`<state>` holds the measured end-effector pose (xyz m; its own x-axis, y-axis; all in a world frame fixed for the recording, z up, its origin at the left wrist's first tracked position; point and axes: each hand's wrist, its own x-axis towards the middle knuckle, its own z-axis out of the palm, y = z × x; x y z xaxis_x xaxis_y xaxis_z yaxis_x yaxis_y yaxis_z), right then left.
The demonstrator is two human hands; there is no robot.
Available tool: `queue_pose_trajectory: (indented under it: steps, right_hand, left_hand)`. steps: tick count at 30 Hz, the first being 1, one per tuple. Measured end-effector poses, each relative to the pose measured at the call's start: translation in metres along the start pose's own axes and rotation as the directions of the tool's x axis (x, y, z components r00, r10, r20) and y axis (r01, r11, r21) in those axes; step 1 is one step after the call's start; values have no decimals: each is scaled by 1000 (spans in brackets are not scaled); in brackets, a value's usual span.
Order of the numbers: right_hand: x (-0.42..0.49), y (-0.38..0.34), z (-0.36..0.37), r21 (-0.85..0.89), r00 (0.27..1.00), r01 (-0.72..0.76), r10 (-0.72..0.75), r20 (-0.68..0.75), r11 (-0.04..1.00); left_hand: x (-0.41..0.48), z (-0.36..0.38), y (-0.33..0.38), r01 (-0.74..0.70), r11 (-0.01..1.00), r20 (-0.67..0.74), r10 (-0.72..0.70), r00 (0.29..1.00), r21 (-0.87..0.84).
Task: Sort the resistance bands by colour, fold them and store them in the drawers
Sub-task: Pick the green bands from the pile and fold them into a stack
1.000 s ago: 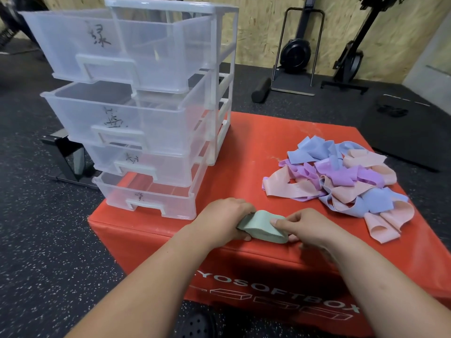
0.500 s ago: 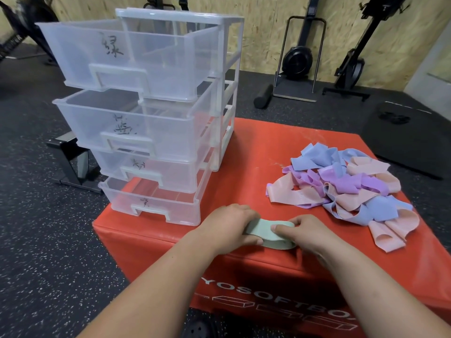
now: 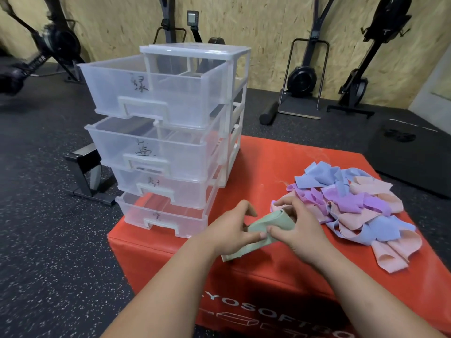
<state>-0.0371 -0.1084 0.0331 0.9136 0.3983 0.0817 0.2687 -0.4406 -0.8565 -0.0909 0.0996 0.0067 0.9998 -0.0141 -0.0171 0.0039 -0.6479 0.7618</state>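
— What do your hands hold, at the near edge of the red box (image 3: pixel 268 167)?
— Your left hand (image 3: pixel 229 231) and right hand (image 3: pixel 302 231) both pinch the green band (image 3: pixel 275 224), thumb and forefinger closed on it, with the other fingers loosely curled. Its long axis runs from near-left, under your left wrist, to far-right at your right fingertips.
— And beyond them?
— The pile of blue, purple and pink bands (image 3: pixel 353 208) lies unsorted just right of your right hand. The top drawer (image 3: pixel 170 93), inked with what reads as "green", stands pulled out, far and left of the band. Your left hand is probably the nearer one for the drop.
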Motion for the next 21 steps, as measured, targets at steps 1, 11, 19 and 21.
queue_pose_trajectory:
  steps: [1,11,19,21]
  right_hand:
    - [5,-9,-6,9,999,36,-37,12,999]
    - [96,-34,-30,209,992,7,-33,125,978]
    - [176,-14,-11,358,960,-110,5,282,927]
    - [194,-8,-5,393,949,-150,20,316,907]
  left_hand:
    - [-2,-2,-1,-4,998,-17,3,1000,-67]
    - [28,11,10,87,902,-199,-185,962,-422]
    - [84,10,3,176,912,-252,-282,926,-371]
    - [98,11,-4,165,883,-293,-314,903,-439]
